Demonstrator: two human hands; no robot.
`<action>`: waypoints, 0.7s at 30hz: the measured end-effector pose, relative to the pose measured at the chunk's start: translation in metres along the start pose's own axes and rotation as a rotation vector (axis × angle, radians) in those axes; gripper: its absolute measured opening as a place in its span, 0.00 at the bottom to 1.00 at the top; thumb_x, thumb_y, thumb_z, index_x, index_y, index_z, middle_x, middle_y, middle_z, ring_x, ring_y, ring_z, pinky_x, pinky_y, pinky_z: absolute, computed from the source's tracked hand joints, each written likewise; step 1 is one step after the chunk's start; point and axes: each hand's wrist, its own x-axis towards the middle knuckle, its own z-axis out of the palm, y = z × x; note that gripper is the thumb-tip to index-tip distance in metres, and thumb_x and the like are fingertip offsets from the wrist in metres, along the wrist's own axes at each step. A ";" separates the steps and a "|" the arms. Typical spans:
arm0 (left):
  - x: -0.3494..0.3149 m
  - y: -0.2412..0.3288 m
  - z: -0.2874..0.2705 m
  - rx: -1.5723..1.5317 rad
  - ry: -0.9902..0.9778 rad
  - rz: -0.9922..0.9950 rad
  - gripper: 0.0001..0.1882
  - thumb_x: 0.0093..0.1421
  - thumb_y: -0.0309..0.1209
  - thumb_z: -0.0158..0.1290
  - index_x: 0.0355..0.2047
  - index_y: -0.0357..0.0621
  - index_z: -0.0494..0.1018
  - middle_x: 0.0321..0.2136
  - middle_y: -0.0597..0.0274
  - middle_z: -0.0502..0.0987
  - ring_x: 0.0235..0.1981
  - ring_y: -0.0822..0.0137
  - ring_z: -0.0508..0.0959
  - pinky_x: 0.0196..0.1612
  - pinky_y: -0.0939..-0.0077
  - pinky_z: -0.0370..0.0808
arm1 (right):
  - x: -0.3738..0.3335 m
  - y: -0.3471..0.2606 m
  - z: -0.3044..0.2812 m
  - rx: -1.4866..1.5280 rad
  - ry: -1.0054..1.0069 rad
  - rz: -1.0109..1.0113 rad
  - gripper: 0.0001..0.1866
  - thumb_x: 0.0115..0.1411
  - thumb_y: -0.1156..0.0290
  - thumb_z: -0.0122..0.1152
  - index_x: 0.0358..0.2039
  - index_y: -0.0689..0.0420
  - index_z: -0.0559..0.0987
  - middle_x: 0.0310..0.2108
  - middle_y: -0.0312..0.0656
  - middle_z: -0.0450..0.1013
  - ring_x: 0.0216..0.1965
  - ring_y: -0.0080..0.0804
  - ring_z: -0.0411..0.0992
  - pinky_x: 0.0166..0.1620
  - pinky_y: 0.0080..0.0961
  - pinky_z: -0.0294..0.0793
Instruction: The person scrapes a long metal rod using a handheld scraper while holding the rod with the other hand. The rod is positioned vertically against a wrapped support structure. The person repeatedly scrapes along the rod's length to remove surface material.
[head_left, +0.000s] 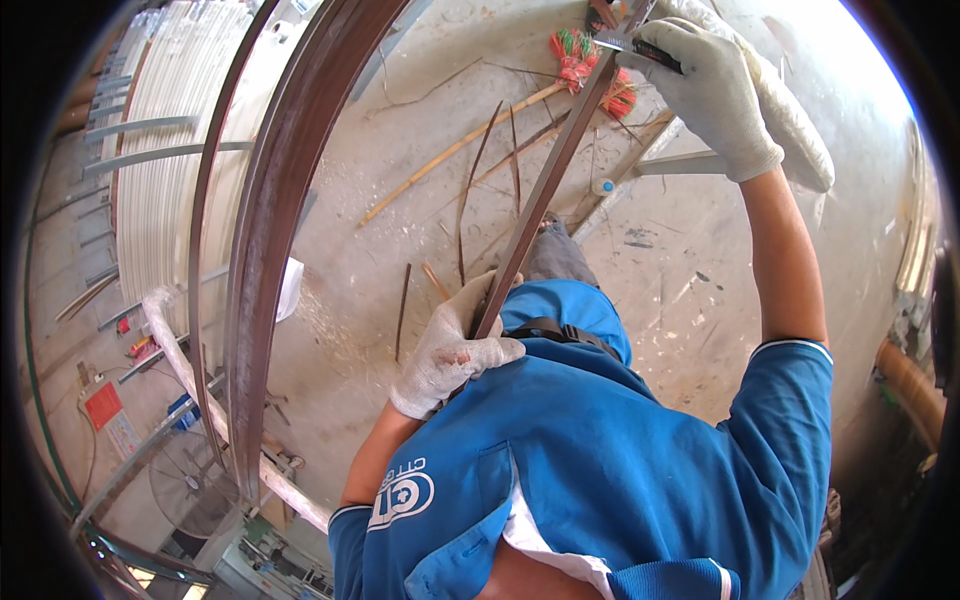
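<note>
A long, narrow dark brown strip (545,205) runs from my waist up and away to the right. My left hand (450,345), in a worn whitish work glove with a dark stain, is closed around its near end, close to my belt. Farther out, my gloved right hand (705,90) grips a utility knife (660,55) with a dark handle. Its silver blade lies across the strip near the far end. Beside and partly behind that hand is a padded bar wrapped in white (800,140).
Longer brown profiles (290,170) rise at the left, near a stack of white panels (170,200). A broom (575,70) with red and green bristles and thin brown offcuts (480,190) lie on the floor. A fan (195,480) stands at the lower left.
</note>
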 end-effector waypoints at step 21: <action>0.000 0.000 -0.002 0.001 -0.004 0.016 0.39 0.50 0.24 0.68 0.63 0.39 0.68 0.23 0.75 0.67 0.20 0.83 0.64 0.24 0.88 0.60 | -0.004 0.009 0.014 0.524 0.100 0.307 0.12 0.66 0.72 0.61 0.46 0.63 0.83 0.32 0.33 0.77 0.35 0.20 0.73 0.45 0.21 0.74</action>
